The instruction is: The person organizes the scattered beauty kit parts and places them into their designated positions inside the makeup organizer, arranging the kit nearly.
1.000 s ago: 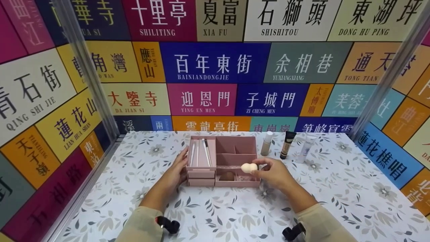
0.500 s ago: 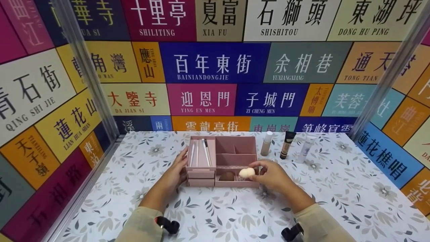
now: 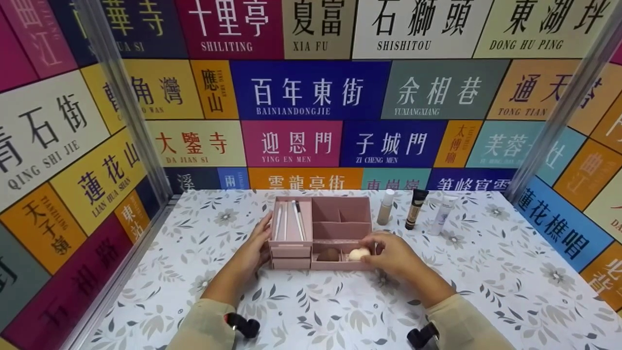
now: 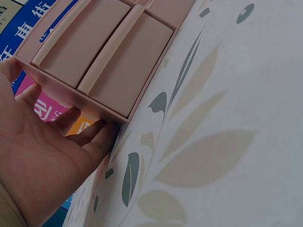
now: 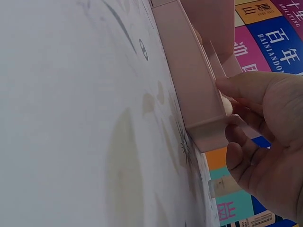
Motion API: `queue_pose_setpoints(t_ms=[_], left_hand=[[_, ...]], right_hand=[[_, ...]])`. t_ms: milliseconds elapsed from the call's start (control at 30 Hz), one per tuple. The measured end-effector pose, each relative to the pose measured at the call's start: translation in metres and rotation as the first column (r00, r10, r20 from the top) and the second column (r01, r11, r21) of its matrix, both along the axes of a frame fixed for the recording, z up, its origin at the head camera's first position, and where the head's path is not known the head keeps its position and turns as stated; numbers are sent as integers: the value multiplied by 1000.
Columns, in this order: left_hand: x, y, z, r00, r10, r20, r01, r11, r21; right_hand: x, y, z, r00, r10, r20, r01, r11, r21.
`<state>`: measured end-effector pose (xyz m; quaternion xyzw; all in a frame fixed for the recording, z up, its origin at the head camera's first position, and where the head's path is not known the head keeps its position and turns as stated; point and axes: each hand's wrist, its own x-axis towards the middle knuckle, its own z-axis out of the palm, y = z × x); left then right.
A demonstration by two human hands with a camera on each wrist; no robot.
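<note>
A pink desktop organizer (image 3: 342, 266) stands on the table, with two small drawers (image 4: 128, 56) at its front left. My left hand (image 3: 253, 250) rests its outstretched fingertips against the organizer's left side. At the front right compartment, my right hand (image 3: 396, 253) pinches a cream makeup sponge (image 3: 358, 254) between thumb and fingers, low inside the walls. Only a sliver of the sponge (image 5: 227, 105) shows behind the rim in the right wrist view. A brown makeup sponge (image 3: 328, 254) sits in the neighbouring compartment. Several slim brushes (image 3: 298, 221) lie on the organizer's left top.
To the right behind the organizer stand a bottle with a white cap (image 3: 386, 208), a black-and-tan tube (image 3: 416, 210) and a pale tube (image 3: 442, 216). A leaf-patterned cloth (image 3: 311, 311) covers the table. Sign-printed walls (image 3: 311, 92) rise behind and at both sides.
My right hand has lowered the cream sponge from above the organizer into the front right compartment. The left hand has stayed at the organizer's left side.
</note>
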<state>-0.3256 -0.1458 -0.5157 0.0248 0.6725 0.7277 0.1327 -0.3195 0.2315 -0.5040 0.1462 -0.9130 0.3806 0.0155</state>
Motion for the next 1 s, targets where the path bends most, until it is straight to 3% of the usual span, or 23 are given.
queue_pose_setpoints(t_ms=[200,400,633,1000], left_hand=[[0,0,1,1000,1,-6,-1,1000,-2],[1,0,2,1000,9,18,-9,1000,-20],[-1,-1,2,1000,6,29,-5,1000,-10],[0,-1,3,999,14,49,-13,999,-29]], right_hand=[[0,1,1,1000,6,16,-5,1000,-18],[-4,12,1,992,-51,112,63,993,-105],[-10,32,4,986,-134,98,157,947,-280],[-14,61,5,969,-219,111,244,905,-349]])
